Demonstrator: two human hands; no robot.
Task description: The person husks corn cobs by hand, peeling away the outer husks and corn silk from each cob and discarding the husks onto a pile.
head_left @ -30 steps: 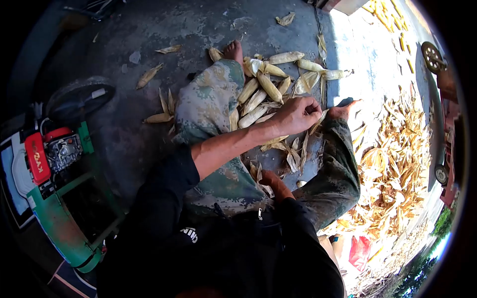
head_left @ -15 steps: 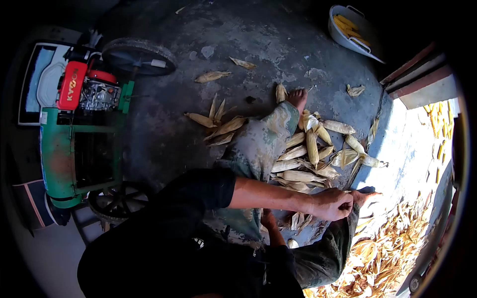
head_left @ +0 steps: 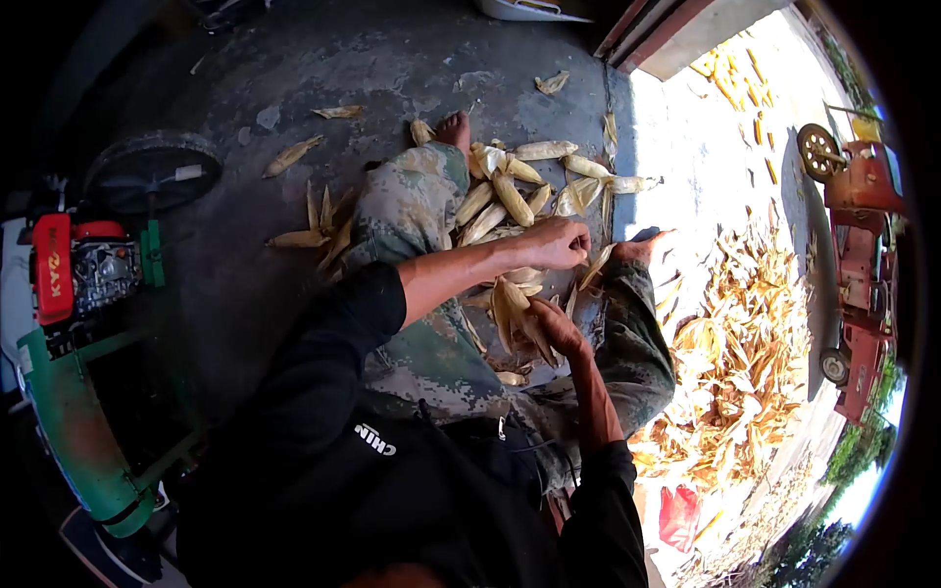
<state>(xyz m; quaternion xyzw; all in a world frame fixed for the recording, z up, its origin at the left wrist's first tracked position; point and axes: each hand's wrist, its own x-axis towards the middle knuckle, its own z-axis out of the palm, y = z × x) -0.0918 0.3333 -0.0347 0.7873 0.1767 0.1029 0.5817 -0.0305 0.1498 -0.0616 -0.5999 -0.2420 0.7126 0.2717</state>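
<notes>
My left hand (head_left: 557, 243) is closed, fingers curled together, above the husked ears between my legs; anything inside it is too small to make out. Just below it in the view, my right hand (head_left: 563, 331) grips an ear of corn (head_left: 512, 306) whose dry husk leaves hang down partly loose. The hands are apart. Beyond my left forearm lies a pile of corn ears (head_left: 510, 201) in pale husks, between my bare feet. Some loose husk leaves lie under the held ear.
A green machine with a red engine (head_left: 54, 269) and black wheel (head_left: 152, 174) stands at left. Loose husks (head_left: 735, 343) are heaped in sunlight at right, with bare yellow cobs (head_left: 740, 83) beyond. A red vehicle (head_left: 863, 265) is at far right, a white tub (head_left: 529, 10) at top.
My right hand has come up from low between my legs and now has an ear of corn in it. My left hand stays closed. The view swung aside and back.
</notes>
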